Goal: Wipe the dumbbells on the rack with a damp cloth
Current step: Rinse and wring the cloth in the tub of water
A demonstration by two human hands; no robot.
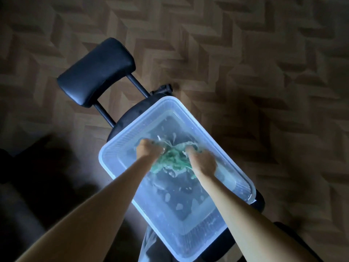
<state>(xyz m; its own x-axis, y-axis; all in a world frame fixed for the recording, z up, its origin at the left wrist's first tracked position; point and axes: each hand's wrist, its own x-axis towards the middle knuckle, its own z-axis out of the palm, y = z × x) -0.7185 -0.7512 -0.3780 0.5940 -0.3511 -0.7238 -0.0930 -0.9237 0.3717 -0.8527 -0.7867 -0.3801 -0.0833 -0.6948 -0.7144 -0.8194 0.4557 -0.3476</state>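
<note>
Green cloth (172, 160) in water-filled tub (120, 146), left hand (149, 150) and right hand (203, 163) fisted, fingers gripping it.

No text, label, brand, number or sign can be read anywhere, neither on the tub (120, 148), the cloth (170, 159), the chair (96, 72) nor the floor (264, 53).

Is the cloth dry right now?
No, the left hand and right hand grip the cloth in splashing water inside the tub.
</note>
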